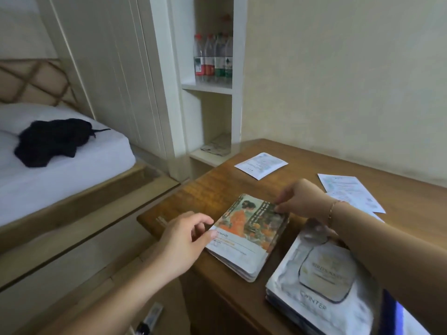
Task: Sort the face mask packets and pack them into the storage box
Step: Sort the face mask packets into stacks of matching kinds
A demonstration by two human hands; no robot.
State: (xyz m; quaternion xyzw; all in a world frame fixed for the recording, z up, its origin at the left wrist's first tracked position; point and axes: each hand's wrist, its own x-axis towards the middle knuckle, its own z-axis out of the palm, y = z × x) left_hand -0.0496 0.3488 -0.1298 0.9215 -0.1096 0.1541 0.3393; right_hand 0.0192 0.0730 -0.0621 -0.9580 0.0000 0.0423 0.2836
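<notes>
Face mask packets with the orange-dress picture (251,235) sit stacked near the front-left edge of the wooden table (302,151). Left hand (186,240) curls loosely at the stack's near-left corner, thumb touching the top packet. Right hand (300,199) pinches the far-right corner. Just beside it lies a silver-white stack (321,286), under the right forearm. White packets (261,164) lie flat further back.

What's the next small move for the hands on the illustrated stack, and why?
Probably square the illustrated packet stack up: the left hand touches its near-left edge, the right hand pinches its far corner, and the layers look splayed at the near corner. A second, white stack lies beside it and loose white packets remain on the table. No storage box is clearly visible.
</notes>
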